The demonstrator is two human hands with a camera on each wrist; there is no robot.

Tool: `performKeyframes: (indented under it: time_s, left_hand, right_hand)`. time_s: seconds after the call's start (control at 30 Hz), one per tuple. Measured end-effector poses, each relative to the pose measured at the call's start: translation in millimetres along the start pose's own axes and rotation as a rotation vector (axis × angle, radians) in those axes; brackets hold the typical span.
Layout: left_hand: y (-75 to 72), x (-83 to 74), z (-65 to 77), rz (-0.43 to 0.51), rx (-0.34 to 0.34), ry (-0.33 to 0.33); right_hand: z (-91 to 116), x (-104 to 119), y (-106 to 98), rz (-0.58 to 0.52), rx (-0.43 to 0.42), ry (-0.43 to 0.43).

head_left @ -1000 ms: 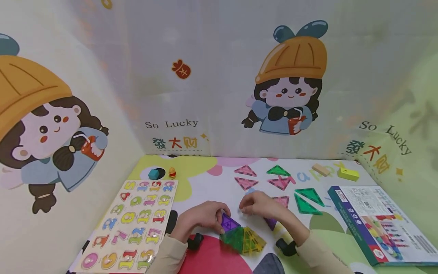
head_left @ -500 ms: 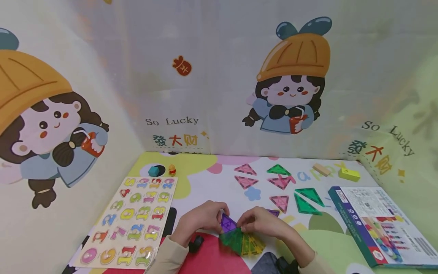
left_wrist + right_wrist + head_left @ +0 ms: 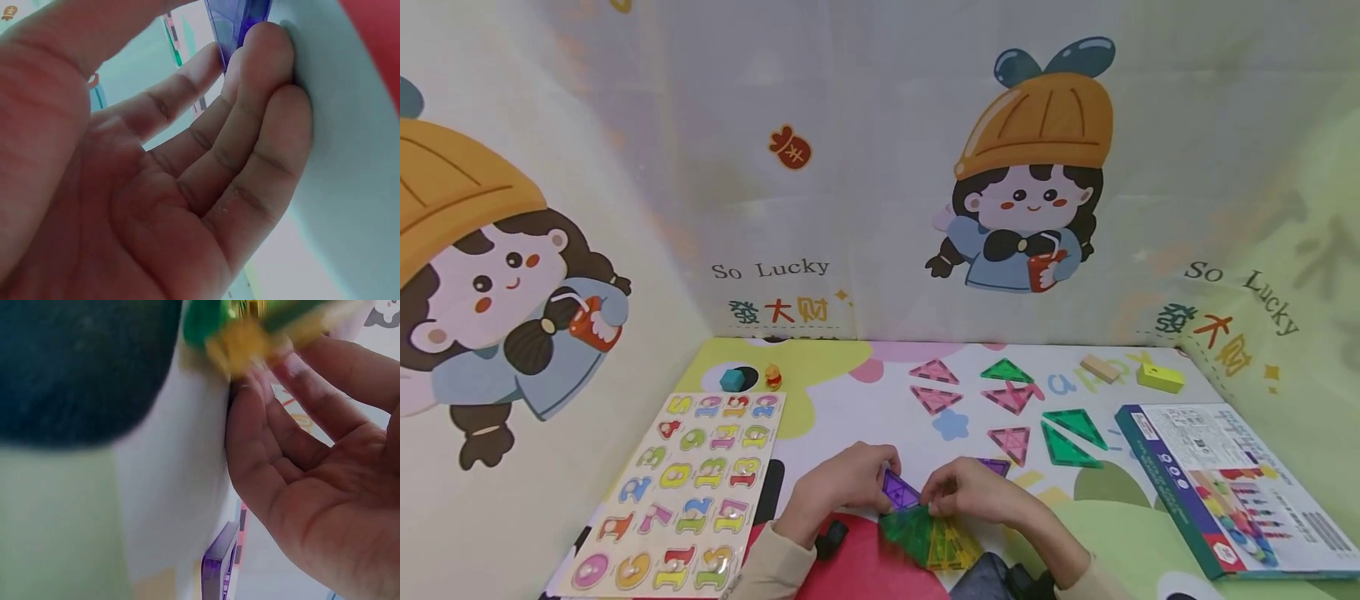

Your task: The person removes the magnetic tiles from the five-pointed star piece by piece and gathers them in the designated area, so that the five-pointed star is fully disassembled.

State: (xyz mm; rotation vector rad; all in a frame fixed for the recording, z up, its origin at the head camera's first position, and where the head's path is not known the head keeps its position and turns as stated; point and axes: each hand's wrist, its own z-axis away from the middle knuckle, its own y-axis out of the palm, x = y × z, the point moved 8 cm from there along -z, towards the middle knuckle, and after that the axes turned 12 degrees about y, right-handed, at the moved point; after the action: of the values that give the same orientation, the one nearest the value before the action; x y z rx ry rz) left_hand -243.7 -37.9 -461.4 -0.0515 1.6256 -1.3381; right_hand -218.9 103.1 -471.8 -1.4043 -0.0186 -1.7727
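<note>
My left hand pinches a purple translucent triangular magnetic tile by its left side; in the left wrist view the purple tile sits between thumb and fingertips. Joined tiles, green on the left and yellow on the right, fan out just in front of the purple one. With thumb and fingers, my right hand grips this fan at its upper edge, close beside the purple tile. The yellow part is blurred in the right wrist view, and the fingers hide some of the joint.
Another purple tile lies behind the right hand. Pink tiles and green tiles are spread farther back. A number puzzle board lies left, a flat box right. Small blocks stand at the back.
My right hand has come down and left from above the table onto the green and yellow fan and taken hold of it, uncovering a pink tile. The left hand keeps its grip.
</note>
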Motion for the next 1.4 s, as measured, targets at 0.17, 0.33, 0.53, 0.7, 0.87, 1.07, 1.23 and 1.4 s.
performKeyframes:
  time_s: [0.17,0.33,0.53,0.7,0.87,1.07,1.23,1.4]
  left_hand:
    - [0.7,-1.3,-0.9,-0.053,0.006,0.013]
    - [0.9,-2.4,-0.3,-0.090,-0.004,0.034]
    - [1.1,-3.3,0.5,-0.093,-0.023,0.014]
    - [1.3,-1.3,0.3,-0.083,-0.026,0.002]
    - [2.1,-2.4,1.9,-0.094,-0.006,0.020]
    - [4.2,-10.8,4.5,-0.175,0.029,0.014]
    - [7.5,-18.1,3.4,-0.229,0.026,0.005]
    - [12.0,-24.4,4.1,-0.253,0.045,0.014]
  right_hand:
    - [5.2,0.0,1.6,0.004,0.035,0.004]
    - [7.0,0.2,3.3,-0.012,0.069,0.016]
    - [12.5,-2.4,4.4,-0.021,0.087,0.003]
    - [17.4,-2.9,5.5,-0.025,0.100,-0.006]
    - [19.7,-3.7,7.6,-0.017,0.106,0.005]
    - [23.1,-4.1,11.7,-0.031,0.140,-0.015]
    - [26.5,-3.1,12.1,-0.043,0.148,-0.026]
    - [27.1,-0.1,15.1,-0.019,0.155,-0.028]
